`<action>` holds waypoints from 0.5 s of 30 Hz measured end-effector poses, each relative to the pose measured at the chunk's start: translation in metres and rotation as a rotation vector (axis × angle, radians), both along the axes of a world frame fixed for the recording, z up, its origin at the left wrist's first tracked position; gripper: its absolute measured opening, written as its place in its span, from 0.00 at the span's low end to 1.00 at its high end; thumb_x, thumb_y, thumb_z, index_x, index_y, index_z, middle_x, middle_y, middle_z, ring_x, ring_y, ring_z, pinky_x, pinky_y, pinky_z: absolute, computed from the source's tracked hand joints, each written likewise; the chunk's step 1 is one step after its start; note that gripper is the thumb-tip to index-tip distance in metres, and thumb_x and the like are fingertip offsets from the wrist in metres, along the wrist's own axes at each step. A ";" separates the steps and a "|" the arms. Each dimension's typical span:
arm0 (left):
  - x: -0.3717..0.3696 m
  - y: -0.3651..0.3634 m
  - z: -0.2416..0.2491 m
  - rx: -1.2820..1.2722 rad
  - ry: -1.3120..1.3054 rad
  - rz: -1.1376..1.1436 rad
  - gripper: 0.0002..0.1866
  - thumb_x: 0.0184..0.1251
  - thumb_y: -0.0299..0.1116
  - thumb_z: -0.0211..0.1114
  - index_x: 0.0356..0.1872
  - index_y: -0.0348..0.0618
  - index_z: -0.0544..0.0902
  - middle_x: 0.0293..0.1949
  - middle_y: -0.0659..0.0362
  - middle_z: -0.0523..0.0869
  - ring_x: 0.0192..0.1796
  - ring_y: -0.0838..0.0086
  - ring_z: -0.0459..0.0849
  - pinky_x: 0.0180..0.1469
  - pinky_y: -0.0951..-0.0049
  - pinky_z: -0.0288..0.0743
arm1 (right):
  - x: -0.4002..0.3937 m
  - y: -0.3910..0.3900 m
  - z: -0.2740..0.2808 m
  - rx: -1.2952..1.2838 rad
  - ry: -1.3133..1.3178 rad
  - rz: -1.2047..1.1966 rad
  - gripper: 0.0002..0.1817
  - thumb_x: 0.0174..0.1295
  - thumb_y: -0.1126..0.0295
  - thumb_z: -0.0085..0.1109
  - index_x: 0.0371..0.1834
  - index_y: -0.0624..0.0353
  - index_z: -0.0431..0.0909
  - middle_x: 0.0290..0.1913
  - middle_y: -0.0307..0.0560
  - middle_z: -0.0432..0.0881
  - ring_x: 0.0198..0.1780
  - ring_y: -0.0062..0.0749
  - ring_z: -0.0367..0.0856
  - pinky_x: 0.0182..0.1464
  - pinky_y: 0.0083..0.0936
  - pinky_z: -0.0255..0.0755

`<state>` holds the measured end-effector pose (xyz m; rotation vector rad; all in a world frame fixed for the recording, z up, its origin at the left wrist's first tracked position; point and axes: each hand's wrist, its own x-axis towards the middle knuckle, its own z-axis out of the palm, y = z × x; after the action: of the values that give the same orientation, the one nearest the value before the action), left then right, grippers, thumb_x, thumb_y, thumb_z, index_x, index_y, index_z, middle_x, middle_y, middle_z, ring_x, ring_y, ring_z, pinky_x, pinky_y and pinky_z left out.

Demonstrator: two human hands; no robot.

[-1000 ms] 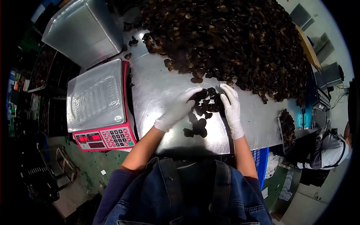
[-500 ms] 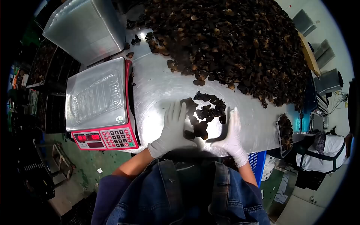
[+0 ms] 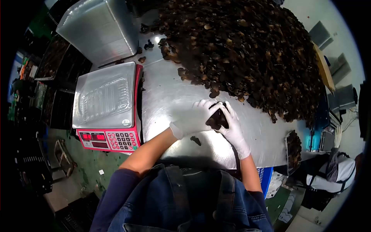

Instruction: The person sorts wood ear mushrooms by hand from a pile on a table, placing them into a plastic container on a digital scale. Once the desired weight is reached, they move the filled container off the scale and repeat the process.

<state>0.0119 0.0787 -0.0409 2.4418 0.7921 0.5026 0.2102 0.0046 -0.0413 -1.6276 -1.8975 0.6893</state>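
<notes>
My left hand (image 3: 195, 118) and my right hand (image 3: 232, 131), both in white gloves, come together round a small clump of dark wood ear mushrooms (image 3: 217, 118). Their fingertips meet over its far side, and the clump is pressed between both palms on the metal table (image 3: 162, 100). Part of it is hidden under the fingers. One loose mushroom piece (image 3: 196, 140) lies closer to me, apart from the hands. Beyond them spreads a large heap of the same wood ear mushrooms (image 3: 247, 50).
To the left, a red digital scale (image 3: 106, 112) carries a clear plastic tray (image 3: 105, 96). Behind it stand stacked clear containers (image 3: 98, 33). A filled clear tray (image 3: 293, 150) sits at the right table edge, near a co-worker (image 3: 332, 170) and a blue crate (image 3: 265, 178).
Both hands have closed inward, sweeping the scattered mushrooms into one clump between them. One piece stays behind on the table. The co-worker's arm at the right has reached out.
</notes>
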 end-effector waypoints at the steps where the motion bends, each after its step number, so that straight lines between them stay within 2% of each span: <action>1: -0.001 -0.002 0.001 -0.008 -0.007 0.000 0.43 0.51 0.46 0.75 0.69 0.41 0.70 0.65 0.49 0.74 0.67 0.53 0.70 0.68 0.57 0.67 | 0.001 -0.002 -0.006 0.025 0.073 0.008 0.46 0.42 0.78 0.69 0.73 0.53 0.66 0.78 0.63 0.58 0.75 0.59 0.61 0.74 0.42 0.61; 2: 0.003 -0.003 -0.002 -0.008 -0.007 0.020 0.43 0.51 0.46 0.75 0.69 0.41 0.70 0.65 0.49 0.74 0.67 0.53 0.70 0.68 0.57 0.67 | -0.004 -0.008 -0.011 0.064 0.201 -0.048 0.40 0.47 0.83 0.61 0.70 0.56 0.69 0.75 0.60 0.62 0.73 0.54 0.65 0.73 0.38 0.64; 4: 0.017 -0.007 -0.017 -0.079 -0.182 0.064 0.32 0.54 0.35 0.71 0.63 0.40 0.75 0.55 0.51 0.78 0.60 0.55 0.74 0.62 0.62 0.71 | -0.026 -0.010 -0.018 0.208 0.288 -0.199 0.34 0.51 0.88 0.56 0.65 0.58 0.72 0.68 0.54 0.69 0.69 0.46 0.70 0.70 0.32 0.66; 5: 0.026 -0.009 -0.023 -0.002 -0.275 0.148 0.24 0.54 0.26 0.68 0.55 0.42 0.77 0.50 0.52 0.78 0.57 0.57 0.76 0.57 0.64 0.74 | -0.037 -0.010 -0.018 0.259 0.394 -0.296 0.29 0.54 0.92 0.54 0.61 0.59 0.73 0.62 0.48 0.71 0.65 0.37 0.73 0.67 0.29 0.68; 6: 0.030 -0.010 -0.020 0.004 -0.276 0.157 0.24 0.54 0.26 0.68 0.55 0.42 0.77 0.50 0.52 0.78 0.57 0.57 0.76 0.57 0.64 0.74 | -0.046 -0.006 -0.027 0.240 0.621 -0.375 0.25 0.59 0.91 0.54 0.59 0.59 0.73 0.61 0.44 0.72 0.62 0.31 0.73 0.65 0.28 0.69; 8: 0.035 -0.014 -0.009 -0.188 -0.255 0.296 0.18 0.56 0.26 0.66 0.50 0.44 0.78 0.48 0.54 0.79 0.53 0.59 0.79 0.54 0.65 0.76 | -0.051 -0.001 -0.028 0.187 0.937 -0.430 0.19 0.67 0.85 0.52 0.58 0.57 0.74 0.61 0.42 0.72 0.60 0.29 0.74 0.64 0.26 0.70; 9: 0.038 -0.012 -0.011 -0.158 -0.233 0.345 0.15 0.58 0.27 0.65 0.47 0.44 0.78 0.47 0.55 0.80 0.51 0.60 0.81 0.52 0.64 0.78 | -0.053 0.002 -0.022 0.060 1.186 -0.441 0.14 0.72 0.79 0.50 0.57 0.55 0.74 0.60 0.40 0.72 0.59 0.29 0.74 0.64 0.26 0.70; 10: 0.035 -0.014 0.001 -0.179 -0.224 0.385 0.15 0.59 0.27 0.64 0.49 0.45 0.78 0.47 0.54 0.80 0.53 0.59 0.81 0.52 0.63 0.78 | -0.058 0.004 -0.010 0.082 1.140 -0.441 0.12 0.74 0.75 0.50 0.57 0.52 0.74 0.61 0.40 0.72 0.61 0.28 0.73 0.64 0.26 0.70; 12: 0.023 -0.015 0.026 -0.230 -0.160 0.453 0.17 0.59 0.27 0.64 0.50 0.45 0.77 0.48 0.53 0.80 0.55 0.56 0.81 0.53 0.61 0.78 | -0.077 0.010 0.012 0.122 1.163 -0.370 0.13 0.74 0.76 0.50 0.58 0.52 0.73 0.62 0.40 0.71 0.62 0.28 0.72 0.64 0.28 0.71; 15: -0.024 -0.014 0.084 -0.173 -0.106 0.568 0.20 0.58 0.26 0.64 0.53 0.42 0.77 0.50 0.49 0.79 0.53 0.52 0.80 0.54 0.59 0.77 | -0.133 0.028 0.074 0.162 1.092 -0.266 0.17 0.70 0.82 0.49 0.59 0.53 0.72 0.61 0.41 0.72 0.63 0.31 0.72 0.67 0.30 0.68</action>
<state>-0.0126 0.0645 0.0430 1.9946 1.4250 0.7264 0.0772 0.0323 0.0324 -1.0028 -0.8951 0.9913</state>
